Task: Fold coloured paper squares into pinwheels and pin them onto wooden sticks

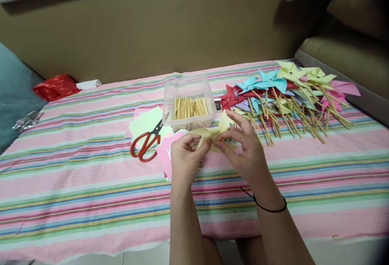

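A pale yellow paper pinwheel (223, 123) with curled blades is held up between both hands, just in front of the stick box. My left hand (188, 155) is closed on its left side, the thumb pressed near the centre. My right hand (244, 145) pinches it from the right with thumb and fingers; whether a small pin is between them I cannot make out. Behind the hands stands a clear plastic box (172, 88) with many short wooden sticks (190, 107). Left of it, red-handled scissors (146, 143) lie on green paper sheets (142, 123), with pink sheets (165, 155) beside them.
Finished pinwheels on sticks (288, 95) are heaped at the right. At the far left are a red plastic bag (57, 88), a white small box (88, 84) and a clear packet (28, 121). A striped cloth (91, 192) covers the surface; a brown backrest (146, 34) rises behind.
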A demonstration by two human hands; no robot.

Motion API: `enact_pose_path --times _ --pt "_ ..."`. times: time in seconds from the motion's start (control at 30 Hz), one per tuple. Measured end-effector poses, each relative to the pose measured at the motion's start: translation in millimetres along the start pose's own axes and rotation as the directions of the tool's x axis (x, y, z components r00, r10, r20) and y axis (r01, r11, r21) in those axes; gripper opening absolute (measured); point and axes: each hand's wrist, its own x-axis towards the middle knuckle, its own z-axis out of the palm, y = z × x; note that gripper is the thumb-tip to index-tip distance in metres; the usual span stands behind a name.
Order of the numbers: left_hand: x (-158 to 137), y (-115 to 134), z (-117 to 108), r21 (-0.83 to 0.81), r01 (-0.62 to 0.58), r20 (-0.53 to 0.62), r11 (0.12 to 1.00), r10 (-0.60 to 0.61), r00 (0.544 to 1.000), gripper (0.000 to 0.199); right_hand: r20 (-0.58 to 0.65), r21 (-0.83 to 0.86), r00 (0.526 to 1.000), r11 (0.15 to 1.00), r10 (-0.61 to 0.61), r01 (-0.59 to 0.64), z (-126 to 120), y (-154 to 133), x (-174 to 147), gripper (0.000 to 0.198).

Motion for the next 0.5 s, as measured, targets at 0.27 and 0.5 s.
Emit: enact_pose_path --times 0.27,0.5 --pt "-0.5 3.1 -0.1 0.039 -0.061 0.021 0.997 0.060 0.998 0.008 0.039 0.099 0.987 0.982 0.156 -0.159 1.1 -0.7 -2.0 0.007" --pt "-0.5 3.9 0.4 0.033 -0.070 0.049 0.997 0.069 0.996 0.009 0.039 0.096 0.987 0.982 0.159 -0.162 0.9 0.8 -1.4 0.006"
